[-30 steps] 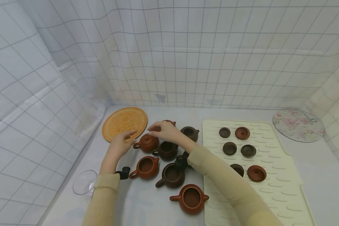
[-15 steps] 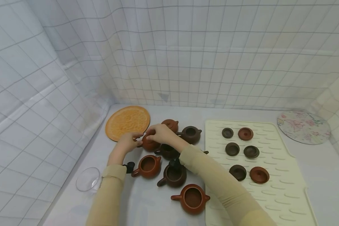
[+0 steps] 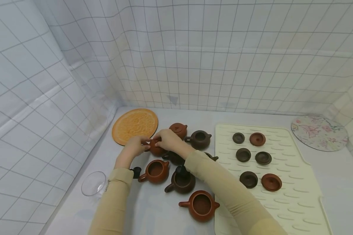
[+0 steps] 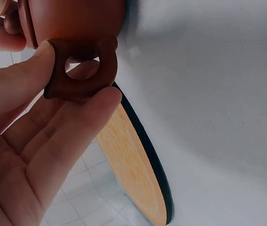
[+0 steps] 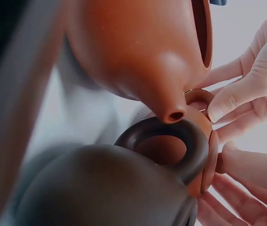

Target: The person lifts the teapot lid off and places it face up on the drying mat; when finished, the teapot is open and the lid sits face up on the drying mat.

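A reddish-brown teapot (image 3: 156,150) with its lid on stands at the back left of the group. My left hand (image 3: 132,150) pinches its handle (image 4: 108,70) between thumb and fingers. From above, my right hand (image 3: 171,141) pinches the knob of the lid (image 5: 211,162), which sits on the pot's mouth. Close by is a dark brown teapot (image 3: 176,158), partly covered by my right hand. An open reddish teapot (image 3: 156,171) stands nearer to me, its spout large in the right wrist view.
More teapots surround the hands: a lidded reddish one (image 3: 178,129), dark ones (image 3: 200,140), and an open reddish one (image 3: 201,206) in front. Several lids lie on a cream mat (image 3: 294,195). An orange round mat (image 3: 135,125), a glass dish (image 3: 93,183) and a floral mat (image 3: 320,133) lie around.
Both hands have closed in on the lidded teapot. The left now pinches its handle and the right the lid's knob. The head view has shifted slightly.
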### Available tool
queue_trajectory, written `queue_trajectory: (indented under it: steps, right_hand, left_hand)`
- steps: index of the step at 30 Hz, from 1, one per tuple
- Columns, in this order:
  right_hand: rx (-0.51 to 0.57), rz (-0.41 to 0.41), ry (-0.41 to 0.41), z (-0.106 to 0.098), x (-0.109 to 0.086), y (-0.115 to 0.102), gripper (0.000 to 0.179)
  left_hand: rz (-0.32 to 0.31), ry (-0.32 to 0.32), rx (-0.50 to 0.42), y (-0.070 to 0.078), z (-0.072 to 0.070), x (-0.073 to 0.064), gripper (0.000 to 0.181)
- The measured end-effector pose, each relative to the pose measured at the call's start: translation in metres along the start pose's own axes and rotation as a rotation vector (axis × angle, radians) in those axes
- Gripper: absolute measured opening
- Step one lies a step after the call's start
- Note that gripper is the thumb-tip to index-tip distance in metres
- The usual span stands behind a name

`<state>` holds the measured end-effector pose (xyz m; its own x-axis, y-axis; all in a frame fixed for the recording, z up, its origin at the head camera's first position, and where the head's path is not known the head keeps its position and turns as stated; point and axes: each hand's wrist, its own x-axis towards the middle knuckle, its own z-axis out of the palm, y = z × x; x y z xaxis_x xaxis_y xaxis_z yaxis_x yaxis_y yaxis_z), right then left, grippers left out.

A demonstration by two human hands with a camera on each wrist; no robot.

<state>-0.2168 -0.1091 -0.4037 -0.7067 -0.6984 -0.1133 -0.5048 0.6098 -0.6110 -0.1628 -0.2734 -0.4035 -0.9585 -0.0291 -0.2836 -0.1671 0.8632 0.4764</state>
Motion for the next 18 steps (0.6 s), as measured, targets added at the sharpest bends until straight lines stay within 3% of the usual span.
queue_trajectory:
  steps: [5,18]
  right_hand:
    - [-0.020,0.005,0.018,0.0005,0.0007,0.0006,0.028]
    - [-0.044,0.028,0.064,0.0020,0.0029,-0.0005,0.020]
  left_hand:
    - [0.017,0.013,0.053,-0.0001,0.0007,0.0016,0.036]
    - [0.008,0.034,0.066,-0.0012,0.0033,0.0029,0.034]
